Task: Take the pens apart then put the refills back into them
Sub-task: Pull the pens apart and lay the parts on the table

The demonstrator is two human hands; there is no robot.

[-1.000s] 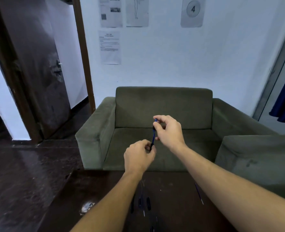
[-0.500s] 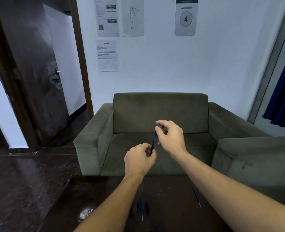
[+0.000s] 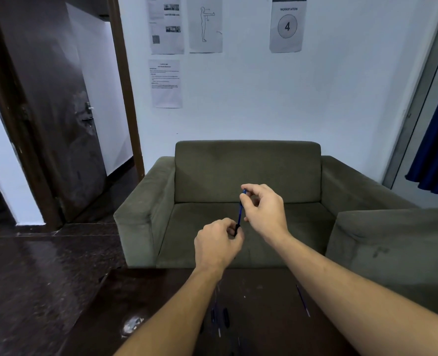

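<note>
A thin blue pen (image 3: 240,213) stands nearly upright in the air between both hands, above the dark table (image 3: 146,291). My left hand (image 3: 216,244) grips its black lower end with curled fingers. My right hand (image 3: 263,209) pinches its upper end between thumb and forefinger. A loose refill (image 3: 302,300) lies on the table beside my right forearm. Several dark pen parts (image 3: 221,317) lie on the table between my forearms.
A green armchair (image 3: 247,173) stands just beyond the table. A second green seat (image 3: 392,240) is at the right. An open dark door (image 3: 50,111) is at the left, a blue curtain (image 3: 436,150) at the far right. Papers hang on the wall.
Both hands keep their hold on the pen. The head camera has tilted upward, so more of the wall shows and the hands sit lower in view.
</note>
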